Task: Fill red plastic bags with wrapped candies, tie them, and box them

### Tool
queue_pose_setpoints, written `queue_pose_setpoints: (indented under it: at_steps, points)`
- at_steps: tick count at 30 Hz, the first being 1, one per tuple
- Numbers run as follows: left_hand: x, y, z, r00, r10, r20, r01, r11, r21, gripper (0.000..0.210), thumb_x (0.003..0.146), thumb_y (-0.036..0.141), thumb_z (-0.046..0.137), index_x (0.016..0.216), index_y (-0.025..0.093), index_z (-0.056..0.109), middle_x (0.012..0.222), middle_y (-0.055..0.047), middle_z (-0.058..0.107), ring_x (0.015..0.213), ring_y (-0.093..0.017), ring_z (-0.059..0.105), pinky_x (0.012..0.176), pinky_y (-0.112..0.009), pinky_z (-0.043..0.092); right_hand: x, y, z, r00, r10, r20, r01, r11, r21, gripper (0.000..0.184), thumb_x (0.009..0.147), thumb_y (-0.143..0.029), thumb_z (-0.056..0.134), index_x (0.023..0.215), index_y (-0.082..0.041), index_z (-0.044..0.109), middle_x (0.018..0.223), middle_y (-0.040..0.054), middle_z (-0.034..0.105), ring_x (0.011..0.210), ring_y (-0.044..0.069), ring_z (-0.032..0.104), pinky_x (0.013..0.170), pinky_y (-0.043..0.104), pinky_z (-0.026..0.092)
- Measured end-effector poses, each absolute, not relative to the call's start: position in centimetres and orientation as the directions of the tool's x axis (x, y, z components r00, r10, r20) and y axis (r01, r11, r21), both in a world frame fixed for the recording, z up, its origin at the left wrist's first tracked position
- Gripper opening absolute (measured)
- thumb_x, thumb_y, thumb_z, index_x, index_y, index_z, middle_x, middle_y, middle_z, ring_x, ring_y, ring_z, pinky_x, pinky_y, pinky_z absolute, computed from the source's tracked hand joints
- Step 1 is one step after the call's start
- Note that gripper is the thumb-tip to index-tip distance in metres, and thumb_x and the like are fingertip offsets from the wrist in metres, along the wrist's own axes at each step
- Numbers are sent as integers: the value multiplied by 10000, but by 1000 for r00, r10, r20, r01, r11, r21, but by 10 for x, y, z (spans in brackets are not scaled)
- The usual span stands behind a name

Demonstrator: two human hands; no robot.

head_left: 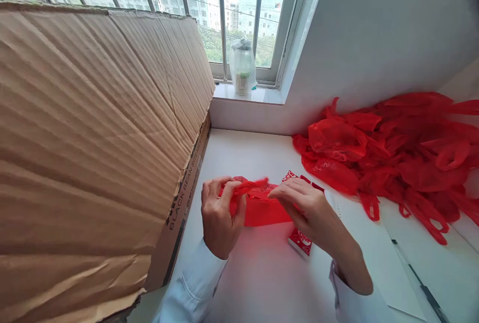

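Observation:
A red plastic bag [266, 211] is stretched between my two hands, just above the white table [247, 283]. My left hand [223, 215] is closed round the bag's gathered left end, with a strip of it sticking out over the fingers. My right hand [309, 210] pinches at the bag's upper right edge, its fingertips pressed together. Beneath my right hand lies a red and white printed packet [300, 242]. The bag and the hand cover its middle.
A heap of red plastic bags [389, 148] lies along the wall at the right. On the left stands a large open cardboard box [93, 153]. White paper [374, 253] and a dark pen-like stick [430, 295] lie at lower right. A bagged jar [243, 71] stands on the windowsill.

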State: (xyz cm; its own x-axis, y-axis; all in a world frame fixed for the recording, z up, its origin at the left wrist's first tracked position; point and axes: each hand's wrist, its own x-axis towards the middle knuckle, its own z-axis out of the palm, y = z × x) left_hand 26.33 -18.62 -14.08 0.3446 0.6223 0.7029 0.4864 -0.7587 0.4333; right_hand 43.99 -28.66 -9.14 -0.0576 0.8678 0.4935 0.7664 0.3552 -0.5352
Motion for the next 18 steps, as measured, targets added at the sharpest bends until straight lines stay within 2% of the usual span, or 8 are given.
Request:
queue_pose_setpoints:
  at_steps: [3,6,8,9,11,13,15,18]
  points:
    - [252,-185,-136,229,703,673,422,-695,582,139,887,155,506,923,209,629,918,-35,550,867,-185,531,761,-313,438,428,-262,-116,-116,939,324,902,237,-362,302,907,-32,395,895,-199,646,847,45,684,796,179,586,733,326,460]
    - [235,-190,-135,195,807,557,299,-590,750,187,918,189,460,877,225,640,838,1,540,792,-145,531,703,-268,415,421,-246,-135,-139,977,163,968,169,-187,287,857,6,436,819,-185,647,810,53,681,803,197,571,771,355,453]
    - [225,-196,-136,186,875,447,206,-479,853,212,926,219,449,828,231,636,792,14,539,758,-136,514,685,-259,407,420,-243,-143,-71,988,135,993,83,-86,196,838,-56,527,926,-173,657,949,89,692,924,252,569,881,447,437]
    - [221,-199,-137,177,903,391,147,-417,897,217,923,228,447,803,231,629,771,15,532,744,-136,505,675,-257,407,421,-244,-146,-25,990,140,998,32,-49,244,811,-111,601,1045,-165,643,1089,117,671,1030,301,547,947,518,398]
    - [215,-206,-137,165,939,303,2,-307,952,226,905,226,440,745,226,601,752,7,508,747,-143,498,678,-261,421,426,-248,-152,50,988,148,999,-49,-15,662,700,-230,748,1312,-153,508,1391,171,493,1271,411,386,1044,649,249]
    - [209,-211,-134,208,943,260,-152,-232,961,242,878,216,423,674,218,554,763,-10,488,778,-159,502,696,-277,447,433,-252,-158,92,985,146,996,-92,-4,1024,591,-324,824,1463,-159,312,1539,195,264,1405,465,135,1063,718,105]
    - [204,-214,-129,291,925,244,-269,-165,949,250,864,246,425,642,218,534,760,-24,480,792,-176,511,701,-302,477,440,-256,-162,100,982,157,995,-103,7,1163,560,-402,829,1509,-180,195,1579,193,128,1435,456,-27,1058,735,18]
    - [195,-213,-120,453,864,219,-268,-103,958,233,870,367,482,745,254,643,701,-23,506,705,-178,524,648,-318,502,443,-256,-165,76,975,208,996,-84,29,1210,559,-470,807,1522,-209,122,1595,173,4,1432,436,-135,1032,747,-73]
